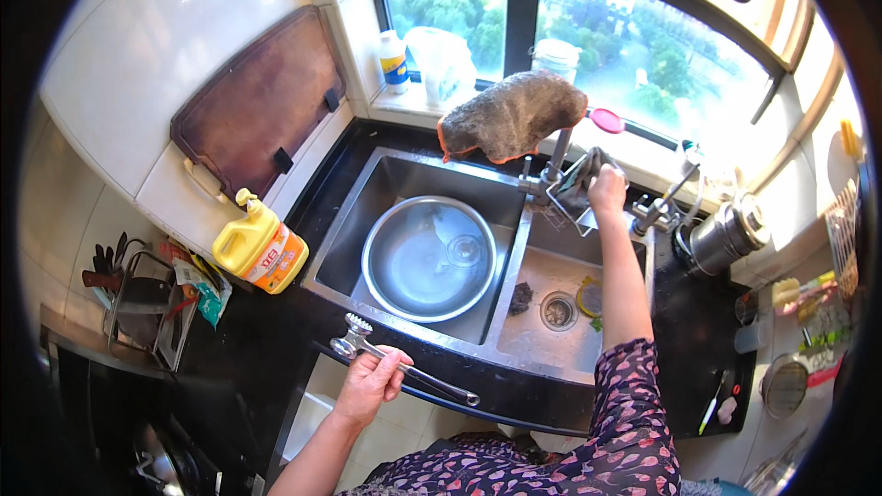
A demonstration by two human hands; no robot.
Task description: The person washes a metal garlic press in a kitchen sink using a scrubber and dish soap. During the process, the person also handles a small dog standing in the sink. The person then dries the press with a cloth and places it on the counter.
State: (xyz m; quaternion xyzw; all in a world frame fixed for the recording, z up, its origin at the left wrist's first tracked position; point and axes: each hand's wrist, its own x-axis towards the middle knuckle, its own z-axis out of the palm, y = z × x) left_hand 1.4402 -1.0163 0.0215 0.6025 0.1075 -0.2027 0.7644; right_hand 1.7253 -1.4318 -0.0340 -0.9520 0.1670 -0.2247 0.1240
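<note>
My left hand (pixel 372 382) grips the handle of a metal meat mallet (pixel 413 368) in front of the sink's near edge; its toothed head points up and left. My right hand (pixel 608 189) reaches over the right basin (pixel 544 344) and closes on a grey cloth (pixel 584 176) at a wire rack (pixel 565 210) beside the faucet. In the left basin stands a round steel bowl (pixel 413 269) with what looks like water in it. A brown-grey cloth with orange edging (pixel 513 114) hangs over the faucet.
A yellow detergent bottle (pixel 265 248) stands left of the sink. A brown cutting board (pixel 258 100) leans on the left wall. A steel container (pixel 727 234) is at the right. A steel-wool pad (pixel 521 297) lies near the drain (pixel 559 311). A white peeler or knife (pixel 712 403) lies on the right counter.
</note>
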